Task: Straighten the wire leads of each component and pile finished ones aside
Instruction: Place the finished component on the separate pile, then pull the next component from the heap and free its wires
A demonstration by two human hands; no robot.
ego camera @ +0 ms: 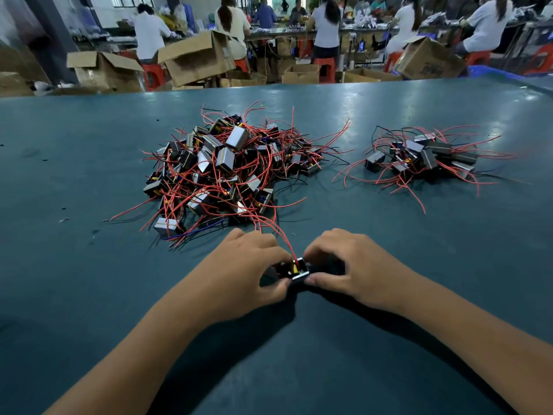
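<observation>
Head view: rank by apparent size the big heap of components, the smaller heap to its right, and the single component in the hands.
1. Big heap
2. Smaller heap
3. Held component, smallest even though nearest the camera and partly hidden by fingers.

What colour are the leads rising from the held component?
Red leads, seen in the head view.

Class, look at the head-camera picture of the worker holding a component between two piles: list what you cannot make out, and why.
- Component, head view: mostly covered by the left hand and right hand; its underside and each grip are hidden.
- Its red leads: the far ends vanish into the large pile.
- Small pile: too tangled to count.
- Background cardboard boxes: blurred, contents unseen.
</observation>
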